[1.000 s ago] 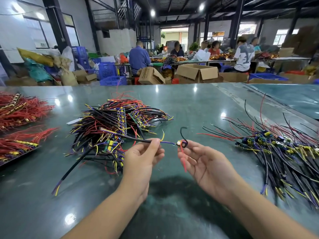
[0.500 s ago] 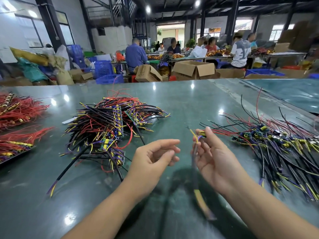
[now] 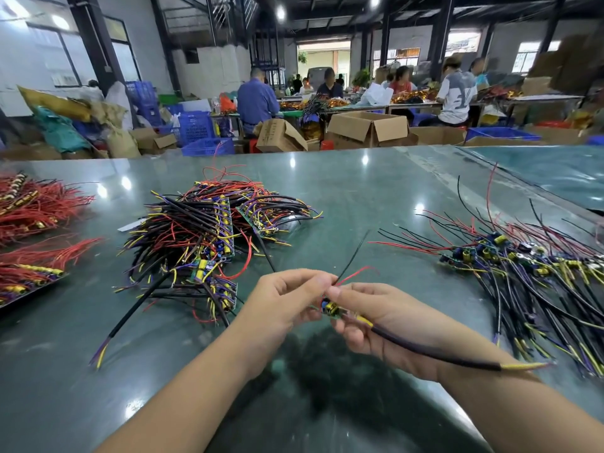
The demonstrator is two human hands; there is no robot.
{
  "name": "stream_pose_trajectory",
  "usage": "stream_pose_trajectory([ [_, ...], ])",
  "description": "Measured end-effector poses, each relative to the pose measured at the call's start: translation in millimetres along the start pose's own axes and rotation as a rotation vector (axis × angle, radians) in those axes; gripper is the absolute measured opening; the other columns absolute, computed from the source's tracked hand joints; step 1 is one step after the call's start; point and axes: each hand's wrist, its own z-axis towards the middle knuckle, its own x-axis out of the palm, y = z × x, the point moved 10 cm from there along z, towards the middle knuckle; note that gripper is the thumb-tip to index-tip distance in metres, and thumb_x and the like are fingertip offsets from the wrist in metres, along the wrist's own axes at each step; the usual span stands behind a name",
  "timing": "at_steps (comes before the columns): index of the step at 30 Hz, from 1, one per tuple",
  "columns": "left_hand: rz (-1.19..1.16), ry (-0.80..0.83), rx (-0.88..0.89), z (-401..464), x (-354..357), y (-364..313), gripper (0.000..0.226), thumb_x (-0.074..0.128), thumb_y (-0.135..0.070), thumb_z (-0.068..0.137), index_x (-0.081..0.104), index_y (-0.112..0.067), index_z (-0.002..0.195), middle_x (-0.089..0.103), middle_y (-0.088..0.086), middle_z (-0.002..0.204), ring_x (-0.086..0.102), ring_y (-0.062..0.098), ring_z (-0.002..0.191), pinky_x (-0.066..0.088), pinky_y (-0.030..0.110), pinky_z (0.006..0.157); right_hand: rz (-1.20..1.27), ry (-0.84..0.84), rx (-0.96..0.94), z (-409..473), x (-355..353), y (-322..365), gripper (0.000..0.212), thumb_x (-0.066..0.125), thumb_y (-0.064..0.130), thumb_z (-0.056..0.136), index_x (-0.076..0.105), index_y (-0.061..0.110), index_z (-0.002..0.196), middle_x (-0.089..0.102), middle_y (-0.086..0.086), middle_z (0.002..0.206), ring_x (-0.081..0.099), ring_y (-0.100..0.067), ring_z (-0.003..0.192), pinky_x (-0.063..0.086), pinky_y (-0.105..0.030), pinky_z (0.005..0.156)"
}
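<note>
The left hand [image 3: 287,300] and the right hand [image 3: 379,318] meet just above the green table [image 3: 359,191], near its front edge, and between them they hold a small circuit board [image 3: 330,309] with a yellow capacitor on it. The fingers [image 3: 309,278] of the left hand are curled, and their tips pinch the board's left side. The right hand lies palm up, its thumb and forefinger closed on the board's right side and its other fingers bent loosely beneath. A black sheathed cable [image 3: 434,349] runs from the board across the right palm and wrist and ends in bare yellow and purple leads beyond the forearm. A thin black wire [image 3: 354,253] rises from the top of the board, tilted to the right, with a red wire [image 3: 358,273] arching just beside it. To the left and farther back on the table lies a heap of wired boards [image 3: 202,237], tangled in black, red, yellow and purple. A second heap [image 3: 529,269] spreads well apart on the right. At the far left edge are red wire bundles [image 3: 36,207], the nearer ones on a dark tray [image 3: 19,300]. Beyond the table stand cardboard boxes [image 3: 369,129] and blue crates [image 3: 196,127], and people sit at other tables.
</note>
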Motion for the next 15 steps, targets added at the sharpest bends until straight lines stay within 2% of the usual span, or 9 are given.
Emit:
stream_pose_trajectory([
  [2,-0.009,0.053,-0.042,-1.2,4.2,4.2,0.013,0.076,-0.032,0.075,0.074,-0.02,0.075,0.07,0.0,0.077,0.062,0.012,0.069,0.054,0.026,0.069,-0.042,0.009,0.007,0.6,2.4,-4.3,0.026,0.06,0.026,0.087,0.054,0.003,0.098,0.058,-0.006,0.061,0.049,-0.007,0.042,0.045,-0.015,0.043],
  [4,-0.058,0.073,-0.056,-3.2,6.2,4.3,0.015,0.072,-0.03,0.072,0.072,-0.015,0.072,0.069,0.006,0.075,0.063,0.016,0.063,0.053,0.025,0.063,-0.043,0.01,0.006,1.8,3.5,-7.0,0.022,0.058,0.024,0.09,0.054,0.003,0.096,0.058,-0.007,0.062,0.051,-0.008,0.043,0.046,-0.016,0.045],
  [7,-0.072,-0.016,0.013,-2.6,-3.5,-4.5,0.012,0.07,-0.025,0.074,0.068,-0.013,0.07,0.064,0.003,0.067,0.06,0.012,0.062,0.052,0.021,0.059,-0.07,0.113,0.032,-0.7,9.3,-6.9,0.038,0.068,0.024,0.08,0.055,0.001,0.107,0.062,-0.009,0.071,0.062,-0.012,0.057,0.05,-0.018,0.054],
  [10,-0.021,-0.152,0.102,-1.4,-18.2,-12.6,0.017,0.064,-0.015,0.085,0.065,-0.015,0.068,0.056,-0.007,0.058,0.053,0.003,0.055,0.051,0.019,0.055,-0.182,0.248,0.077,-7.5,11.2,-7.2,0.047,0.069,0.009,0.078,0.051,0.002,0.121,0.07,-0.008,0.087,0.067,-0.013,0.069,0.052,-0.019,0.063],
  [12,0.031,-0.224,0.148,-2.7,-25.8,-17.2,0.018,0.061,-0.012,0.089,0.064,-0.015,0.072,0.056,-0.009,0.058,0.054,0.003,0.055,0.051,0.02,0.056,-0.26,0.259,0.062,-9.6,5.2,-3.2,0.041,0.067,0.007,0.076,0.055,0.006,0.116,0.072,-0.007,0.089,0.069,-0.014,0.074,0.053,-0.02,0.067],
  [15,0.032,-0.271,0.164,-3.5,-29.8,-17.6,0.015,0.059,-0.013,0.091,0.062,-0.014,0.076,0.058,-0.008,0.061,0.057,0.004,0.06,0.052,0.02,0.058,-0.373,0.237,0.006,-11.1,-3.4,6.1,0.032,0.074,0.004,0.075,0.063,0.013,0.104,0.073,-0.007,0.089,0.07,-0.016,0.079,0.054,-0.022,0.072],
])
